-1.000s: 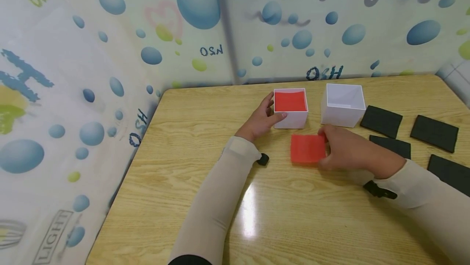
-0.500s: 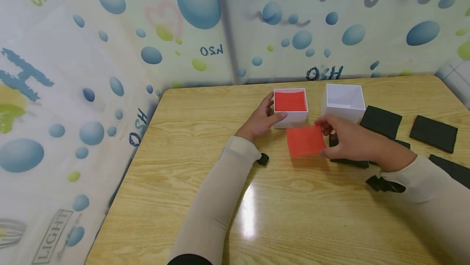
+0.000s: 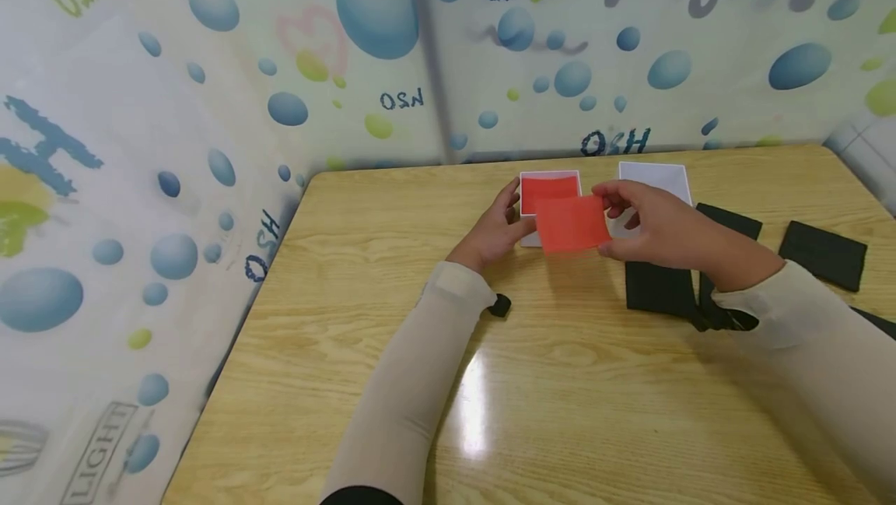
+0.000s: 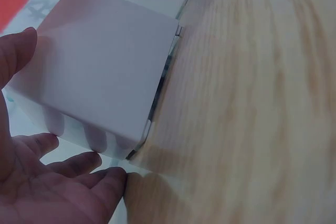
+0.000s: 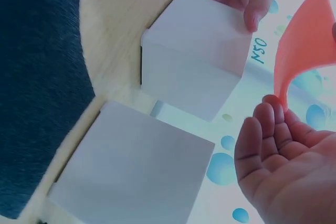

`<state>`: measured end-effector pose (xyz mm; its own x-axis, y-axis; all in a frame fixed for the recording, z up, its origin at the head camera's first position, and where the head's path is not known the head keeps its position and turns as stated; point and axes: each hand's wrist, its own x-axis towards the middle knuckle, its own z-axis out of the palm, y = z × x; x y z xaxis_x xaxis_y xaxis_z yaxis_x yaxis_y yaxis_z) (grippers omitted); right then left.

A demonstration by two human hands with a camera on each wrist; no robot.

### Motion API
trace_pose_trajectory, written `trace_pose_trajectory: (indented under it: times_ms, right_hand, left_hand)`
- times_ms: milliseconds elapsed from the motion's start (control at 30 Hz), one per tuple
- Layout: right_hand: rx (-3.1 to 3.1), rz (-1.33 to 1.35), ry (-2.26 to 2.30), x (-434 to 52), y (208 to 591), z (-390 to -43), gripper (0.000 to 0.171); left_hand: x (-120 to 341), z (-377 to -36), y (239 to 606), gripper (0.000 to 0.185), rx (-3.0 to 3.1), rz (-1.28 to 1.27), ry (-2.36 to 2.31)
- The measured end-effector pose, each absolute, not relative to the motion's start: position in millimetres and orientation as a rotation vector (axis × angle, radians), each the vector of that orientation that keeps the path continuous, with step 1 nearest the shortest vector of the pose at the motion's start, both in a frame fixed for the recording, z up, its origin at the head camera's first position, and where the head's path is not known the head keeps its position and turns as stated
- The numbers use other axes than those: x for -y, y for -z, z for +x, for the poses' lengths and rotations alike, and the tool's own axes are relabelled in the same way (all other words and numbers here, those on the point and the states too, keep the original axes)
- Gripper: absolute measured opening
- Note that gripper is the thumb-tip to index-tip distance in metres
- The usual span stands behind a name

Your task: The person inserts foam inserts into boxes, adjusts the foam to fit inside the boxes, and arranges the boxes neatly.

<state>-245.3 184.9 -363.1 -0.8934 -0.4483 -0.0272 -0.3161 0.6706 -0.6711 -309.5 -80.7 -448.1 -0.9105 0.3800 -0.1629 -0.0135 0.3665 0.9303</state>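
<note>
My right hand [image 3: 665,225] pinches a thin red square sheet [image 3: 570,225] by its right side, fingers above and thumb below. In the head view the sheet overlaps the front of a small white box [image 3: 530,241]. This open-topped box has another red piece [image 3: 549,189] inside, near its rim. My left hand [image 3: 486,236] holds the box at its left front corner, with the thumb [image 4: 21,51] at the front face and the fingers along the left side. Seen from the right wrist, the held sheet [image 5: 304,40] bends where the fingers grip it.
A second, larger white box [image 3: 651,175] stands right of the first, partly hidden by my right hand. Several black flat pieces [image 3: 822,256] lie on the wooden table [image 3: 392,217] at the right, some under my right forearm. A patterned wall [image 3: 448,61] rises behind.
My right hand has lifted the red sheet up and away from me, from the table's surface to the front of the smaller box. The left hand stays at that box.
</note>
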Motion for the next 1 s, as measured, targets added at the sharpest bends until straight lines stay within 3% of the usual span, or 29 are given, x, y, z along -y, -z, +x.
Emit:
trace_pose_trajectory:
  times_ms: [1000]
  right_hand:
    - [-2.760, -0.410, 0.755, -154.5, 362.2, -307.2, 0.096]
  left_hand:
    - [82.0, -311.1, 446.7, 0.094, -2.210, 0.332, -1.601]
